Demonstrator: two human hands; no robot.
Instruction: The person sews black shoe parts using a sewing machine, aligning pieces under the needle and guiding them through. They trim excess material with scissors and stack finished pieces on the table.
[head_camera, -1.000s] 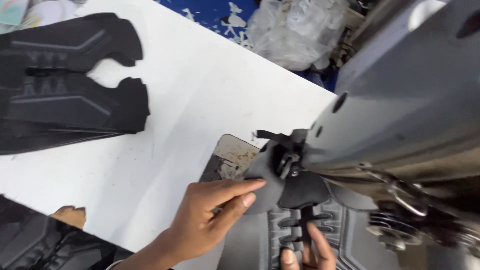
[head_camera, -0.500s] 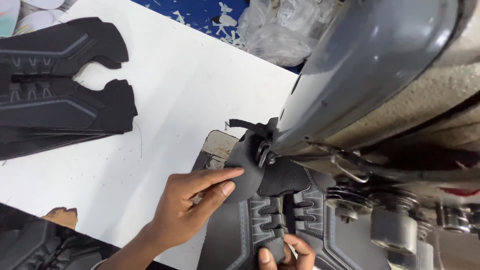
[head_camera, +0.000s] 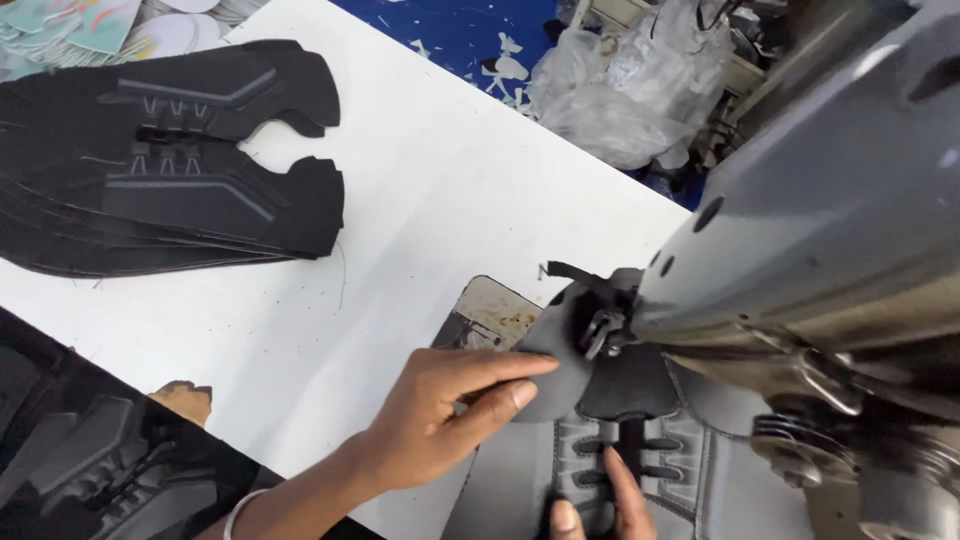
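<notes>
My left hand (head_camera: 445, 410) lies flat with fingers stretched toward the needle, pressing the edge of a black and grey shoe upper piece (head_camera: 600, 440) under the grey sewing machine head (head_camera: 810, 230). At the bottom edge, the fingers of my right hand (head_camera: 600, 505) rest on the same piece, on its laced middle strip. The piece curls up around the presser foot (head_camera: 598, 330). Most of my right hand is out of frame.
A stack of black shoe uppers (head_camera: 170, 170) lies at the far left of the white table (head_camera: 400, 180). More dark pieces (head_camera: 90, 470) sit at the lower left. Clear plastic bags (head_camera: 620, 90) and a blue cloth lie beyond the table's far edge.
The view has shifted a little. My left hand stays on the piece with its fingers reaching nearer the presser foot; my right fingers remain on the laced strip.
</notes>
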